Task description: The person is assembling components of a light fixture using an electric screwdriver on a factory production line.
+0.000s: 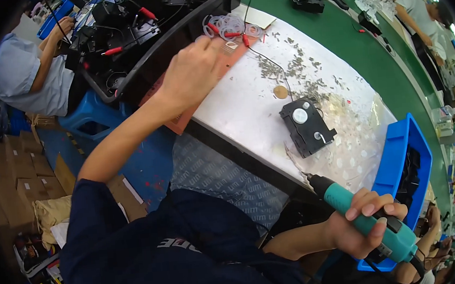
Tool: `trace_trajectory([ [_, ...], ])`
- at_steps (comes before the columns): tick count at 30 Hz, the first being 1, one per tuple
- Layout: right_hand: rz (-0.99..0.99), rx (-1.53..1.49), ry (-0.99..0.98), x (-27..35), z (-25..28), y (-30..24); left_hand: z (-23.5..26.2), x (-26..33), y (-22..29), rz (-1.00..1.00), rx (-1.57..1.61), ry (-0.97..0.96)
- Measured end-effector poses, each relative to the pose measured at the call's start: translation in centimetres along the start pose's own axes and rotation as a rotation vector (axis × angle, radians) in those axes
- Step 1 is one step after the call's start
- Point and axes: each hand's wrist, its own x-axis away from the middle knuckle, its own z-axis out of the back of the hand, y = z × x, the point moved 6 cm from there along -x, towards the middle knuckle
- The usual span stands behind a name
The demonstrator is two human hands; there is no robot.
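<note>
My left hand [191, 72] reaches out over a reddish-brown board [233, 55] at the far edge of the white worktop [246, 108], fingers closed near a small part; what it grips I cannot make out. My right hand [367, 222] holds a teal electric screwdriver [370, 221] near the table's front edge, its tip pointing up-left toward a black box-shaped part [306, 125] with a white round disc on top. Many small screws [291, 69] lie scattered on the worktop behind the black part.
A blue bin [399, 154] with black parts sits to the right. Clear rings and red-tipped wires [228, 27] lie at the board's far end. A black tray [137, 36] of cabled devices stands beyond. Other people work at the upper left [21, 73] and upper right [422, 14]. A green conveyor [372, 59] runs along the far side.
</note>
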Motion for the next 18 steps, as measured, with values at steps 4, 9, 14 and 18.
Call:
trace_trajectory([
  [4, -0.037, 0.006, 0.001, 0.2, -0.8, 0.9, -2.2, -0.7, -4.0, 0.013, -0.592, 0.026],
  [9, -0.025, 0.086, 0.047, 0.2, -0.7, 0.9, -1.5, -1.7, -5.0, 0.037, -0.603, -0.051],
  [14, -0.009, 0.109, 0.141, 0.4, 1.2, 0.3, -0.6, -0.9, -3.0, -0.009, -0.311, 0.061],
  [18, -0.023, 0.110, 0.150, 0.5, 1.8, 0.2, 0.2, -1.4, -2.8, 0.137, -0.048, 0.073],
])
